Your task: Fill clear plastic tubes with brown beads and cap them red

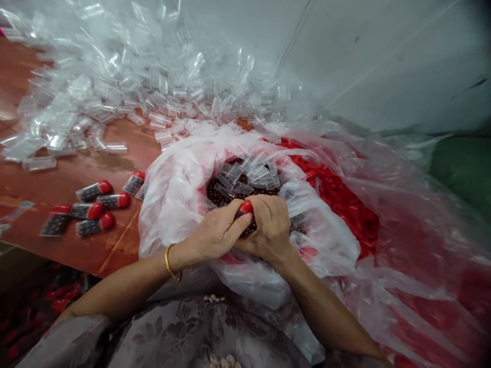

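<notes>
at left hand (217, 231): closed to a grip, with thumb and curled fingers against the red-capped tube (246, 207). at right hand (271, 227): likewise closed on the same tube, with fingers bent over from the opposite side. between both hands: red end exposed, with the rest of the tube mostly hidden by the fingers. on the left wrist: fitted with a gold bangle (168, 263).

directly below the hands: open at the top, as a white plastic bag (164, 204), with its rim bunched in loose folds. inside the bag: filled with small dark brown balls (215, 197), with loose clear tubes (264, 176) lying on top, toward the far side of the opening.

on the table (126, 230), left of the bag and near the front edge: laid flat in a loose group, as capped tubes (89, 191) with red ends and dark balls inside. beside the bag: partly covered at one of these tubes. farther back on the table: heaped in a wide pile of empty clear tubes (115, 87), spread toward the wall (364, 66).

to the right of the white bag: gathered in thin clear plastic (414, 204), as bright red pieces (337, 199). below the front edge of the table, at left: stored in shadow, as more red pieces among dark items, too dim to identify.
</notes>
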`<action>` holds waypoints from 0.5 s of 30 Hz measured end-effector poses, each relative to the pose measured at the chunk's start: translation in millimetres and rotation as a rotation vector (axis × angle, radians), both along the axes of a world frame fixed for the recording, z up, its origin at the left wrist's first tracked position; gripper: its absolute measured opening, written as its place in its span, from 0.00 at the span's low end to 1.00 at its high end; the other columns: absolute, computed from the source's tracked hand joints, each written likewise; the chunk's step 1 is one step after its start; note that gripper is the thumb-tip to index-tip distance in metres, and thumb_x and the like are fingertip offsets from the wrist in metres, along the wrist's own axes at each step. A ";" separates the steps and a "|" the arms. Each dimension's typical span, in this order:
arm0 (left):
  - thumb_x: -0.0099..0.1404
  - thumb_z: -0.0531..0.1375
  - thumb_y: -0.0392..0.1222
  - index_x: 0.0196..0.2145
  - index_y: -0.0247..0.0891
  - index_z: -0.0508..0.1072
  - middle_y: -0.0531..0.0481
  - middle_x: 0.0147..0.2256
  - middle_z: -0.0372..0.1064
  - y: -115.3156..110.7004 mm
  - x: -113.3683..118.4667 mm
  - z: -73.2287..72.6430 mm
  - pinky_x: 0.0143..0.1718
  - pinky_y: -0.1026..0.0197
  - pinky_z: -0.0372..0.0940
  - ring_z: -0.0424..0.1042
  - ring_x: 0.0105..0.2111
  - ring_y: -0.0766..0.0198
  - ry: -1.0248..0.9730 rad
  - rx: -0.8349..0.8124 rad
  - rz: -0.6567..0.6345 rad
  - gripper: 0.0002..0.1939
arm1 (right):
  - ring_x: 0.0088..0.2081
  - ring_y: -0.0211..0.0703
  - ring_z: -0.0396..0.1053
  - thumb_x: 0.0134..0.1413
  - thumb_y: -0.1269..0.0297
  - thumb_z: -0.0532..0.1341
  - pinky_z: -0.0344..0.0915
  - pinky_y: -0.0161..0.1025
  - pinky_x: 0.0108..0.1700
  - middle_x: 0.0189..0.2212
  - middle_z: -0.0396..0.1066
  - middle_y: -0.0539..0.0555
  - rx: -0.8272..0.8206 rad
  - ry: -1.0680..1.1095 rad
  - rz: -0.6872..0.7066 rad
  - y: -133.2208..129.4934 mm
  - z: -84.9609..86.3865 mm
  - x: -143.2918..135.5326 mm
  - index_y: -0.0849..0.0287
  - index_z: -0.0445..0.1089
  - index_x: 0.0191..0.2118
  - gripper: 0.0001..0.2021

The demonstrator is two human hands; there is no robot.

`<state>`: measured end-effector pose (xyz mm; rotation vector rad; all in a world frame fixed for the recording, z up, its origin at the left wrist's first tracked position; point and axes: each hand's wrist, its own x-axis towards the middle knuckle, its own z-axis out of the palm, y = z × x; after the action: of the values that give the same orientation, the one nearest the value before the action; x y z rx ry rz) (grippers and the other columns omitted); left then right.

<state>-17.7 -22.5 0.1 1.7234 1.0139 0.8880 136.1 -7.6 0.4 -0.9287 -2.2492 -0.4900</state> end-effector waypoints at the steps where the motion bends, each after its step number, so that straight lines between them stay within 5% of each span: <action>1: 0.71 0.47 0.47 0.36 0.39 0.62 0.53 0.30 0.63 0.5 0.8 0.2 0.32 0.62 0.57 0.62 0.30 0.66 -0.003 -0.013 0.011 0.11 | 0.36 0.52 0.66 0.52 0.51 0.56 0.61 0.48 0.41 0.35 0.69 0.60 -0.009 -0.010 -0.007 -0.1 0.3 -0.7 0.62 0.61 0.50 0.24; 10: 0.70 0.47 0.47 0.41 0.37 0.65 0.49 0.34 0.68 1.6 4.2 -2.6 0.36 0.61 0.62 0.67 0.33 0.63 0.001 -0.044 0.087 0.13 | 0.38 0.53 0.66 0.56 0.47 0.53 0.61 0.50 0.42 0.36 0.69 0.63 -0.053 -0.015 0.021 3.5 -4.6 2.2 0.67 0.63 0.55 0.30; 15: 0.70 0.49 0.47 0.54 0.37 0.62 0.45 0.46 0.71 -0.1 4.8 -0.6 0.45 0.59 0.66 0.71 0.43 0.61 -0.162 0.022 0.193 0.19 | 0.48 0.56 0.66 0.51 0.41 0.57 0.61 0.52 0.52 0.48 0.68 0.67 -0.199 -0.011 0.031 -0.7 6.6 -3.1 0.68 0.56 0.62 0.41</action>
<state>-12.9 -22.6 -0.6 1.5618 1.0764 1.1471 132.9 -8.3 7.1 -0.9898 -2.3496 -0.2610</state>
